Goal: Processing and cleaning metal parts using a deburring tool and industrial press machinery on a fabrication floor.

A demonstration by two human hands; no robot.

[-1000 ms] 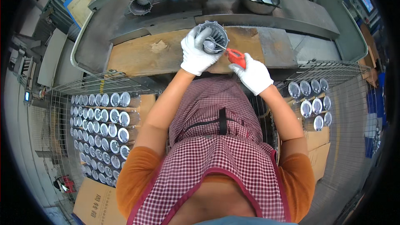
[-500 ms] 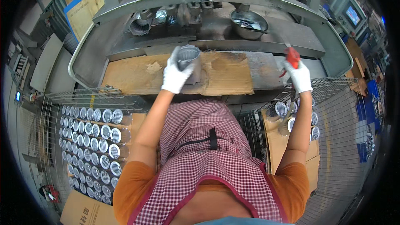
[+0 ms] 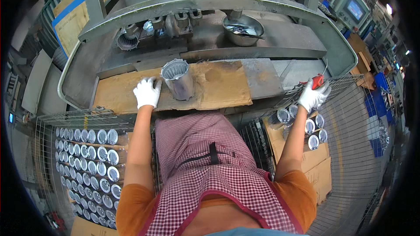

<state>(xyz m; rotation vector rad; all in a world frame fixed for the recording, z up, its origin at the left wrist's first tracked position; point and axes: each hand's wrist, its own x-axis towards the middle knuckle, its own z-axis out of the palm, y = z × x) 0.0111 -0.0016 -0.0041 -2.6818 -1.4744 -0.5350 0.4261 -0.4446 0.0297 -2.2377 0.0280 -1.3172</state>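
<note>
A grey ribbed metal cylinder (image 3: 178, 81), open at the top, stands slightly tilted on the brown cardboard (image 3: 223, 83) in front of me. To its left, my left hand (image 3: 147, 93) in a white glove rests on the cardboard, fingers apart, not touching the cylinder. My right hand (image 3: 312, 97), also gloved, is at the top edge of the right wire basket. Its fingers are around a red air blow gun (image 3: 318, 81) with a thin nozzle; part of the gun is hidden by the glove.
Rows of similar cylinders (image 3: 101, 136) fill the left wire basket. Several more stand on cardboard (image 3: 313, 166) in the right basket. Behind the worktop are a metal bowl (image 3: 243, 32) with a tool in it, a ribbed part (image 3: 127, 40) under the machine, and a control screen (image 3: 354, 8).
My left hand has let go of the cylinder, now standing on the cardboard, and moved left. My right hand has moved down with the blow gun to the basket's edge. The view has shifted slightly.
</note>
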